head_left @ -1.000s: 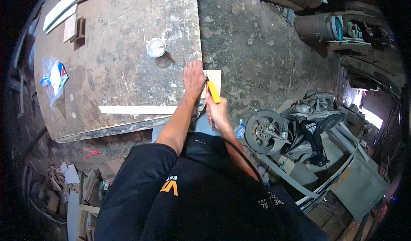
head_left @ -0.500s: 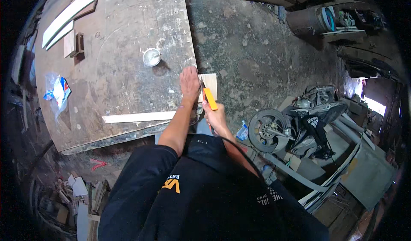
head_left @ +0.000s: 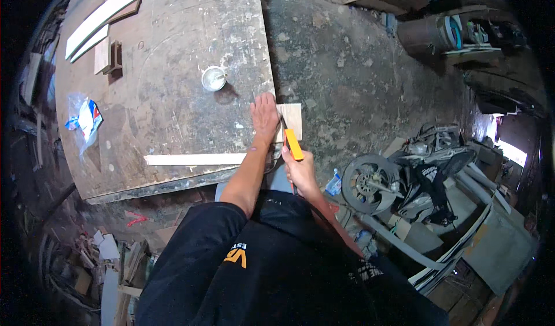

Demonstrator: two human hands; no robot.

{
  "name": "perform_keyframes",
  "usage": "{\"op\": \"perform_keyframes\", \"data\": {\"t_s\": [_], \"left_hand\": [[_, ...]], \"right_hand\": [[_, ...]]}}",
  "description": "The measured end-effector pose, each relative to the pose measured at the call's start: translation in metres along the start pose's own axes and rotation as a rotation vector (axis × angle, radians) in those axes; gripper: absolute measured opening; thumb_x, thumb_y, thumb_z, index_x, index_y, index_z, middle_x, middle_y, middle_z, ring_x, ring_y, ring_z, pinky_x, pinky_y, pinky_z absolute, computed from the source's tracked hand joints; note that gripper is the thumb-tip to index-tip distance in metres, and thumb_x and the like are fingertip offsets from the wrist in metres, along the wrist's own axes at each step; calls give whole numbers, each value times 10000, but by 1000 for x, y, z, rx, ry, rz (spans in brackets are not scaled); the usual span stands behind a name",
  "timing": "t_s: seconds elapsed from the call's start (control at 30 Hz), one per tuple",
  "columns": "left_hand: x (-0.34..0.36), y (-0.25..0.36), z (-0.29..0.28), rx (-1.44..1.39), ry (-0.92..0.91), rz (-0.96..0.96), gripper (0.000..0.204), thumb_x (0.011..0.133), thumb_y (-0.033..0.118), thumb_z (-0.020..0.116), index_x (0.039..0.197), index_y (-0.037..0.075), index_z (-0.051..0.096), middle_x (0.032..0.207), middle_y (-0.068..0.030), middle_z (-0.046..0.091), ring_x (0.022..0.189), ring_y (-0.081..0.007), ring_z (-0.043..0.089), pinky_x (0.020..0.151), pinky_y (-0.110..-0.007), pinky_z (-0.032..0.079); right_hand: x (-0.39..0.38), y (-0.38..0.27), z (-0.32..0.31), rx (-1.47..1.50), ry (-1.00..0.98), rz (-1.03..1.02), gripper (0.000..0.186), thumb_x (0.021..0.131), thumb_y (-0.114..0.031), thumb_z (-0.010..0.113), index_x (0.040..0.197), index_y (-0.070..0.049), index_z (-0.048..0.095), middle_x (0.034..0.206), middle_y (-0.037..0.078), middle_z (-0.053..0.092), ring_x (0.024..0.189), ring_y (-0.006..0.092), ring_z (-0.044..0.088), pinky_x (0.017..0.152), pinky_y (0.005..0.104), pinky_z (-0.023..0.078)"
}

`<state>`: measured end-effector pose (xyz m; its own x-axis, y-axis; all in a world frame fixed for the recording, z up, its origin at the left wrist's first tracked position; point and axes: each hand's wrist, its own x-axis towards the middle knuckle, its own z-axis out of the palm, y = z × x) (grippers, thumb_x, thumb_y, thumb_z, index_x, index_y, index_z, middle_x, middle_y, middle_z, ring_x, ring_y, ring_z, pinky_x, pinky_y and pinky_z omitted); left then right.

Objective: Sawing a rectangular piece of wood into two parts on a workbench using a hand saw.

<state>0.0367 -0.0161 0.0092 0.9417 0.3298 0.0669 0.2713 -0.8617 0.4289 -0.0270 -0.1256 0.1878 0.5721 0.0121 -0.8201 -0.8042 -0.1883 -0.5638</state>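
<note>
A pale wooden board [head_left: 293, 120] juts past the right edge of the worktable [head_left: 173, 106]. My left hand [head_left: 265, 118] lies palm down beside it at the table edge, fingers extended and pressing down; whether part of the board runs under it I cannot tell. My right hand [head_left: 299, 168] is closed round a saw [head_left: 293, 144] with a yellow upper part and a narrow dark blade. The blade's far end meets the board just right of my left hand. Most of the grip is hidden in my fingers.
A white pot [head_left: 214, 78] stands on the table; a long pale strip [head_left: 193, 159] lies along its near edge. White strips [head_left: 104, 16], a small wooden block [head_left: 103, 56] and a blue-white plastic bag [head_left: 85, 118] are at left. A partly dismantled motorbike [head_left: 370, 184] sits at right.
My right hand has drawn the saw slightly back toward my body. My left hand stays at the board. The whole view has shifted a little.
</note>
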Motion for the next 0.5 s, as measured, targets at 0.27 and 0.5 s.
{"op": "perform_keyframes", "data": {"t_s": [0.27,0.5], "left_hand": [[-2,-1,3,-12,-35,-31,127,812,152,559,930,106,552,900,-84,553,921,-273,544,755,-422,401],[-2,0,9,16,-11,34,136,824,179,552,941,110,553,909,-75,560,914,-266,541,751,-419,397]], "right_hand": [[19,23,-6,-106,27,-66,352,948,-295,673,729,-31,596,567,-28,517,503,82,468,476,310,380],[32,13,1,-61,56,-92,367,950,-326,674,713,-76,546,537,-40,468,433,73,425,410,280,326]]}}
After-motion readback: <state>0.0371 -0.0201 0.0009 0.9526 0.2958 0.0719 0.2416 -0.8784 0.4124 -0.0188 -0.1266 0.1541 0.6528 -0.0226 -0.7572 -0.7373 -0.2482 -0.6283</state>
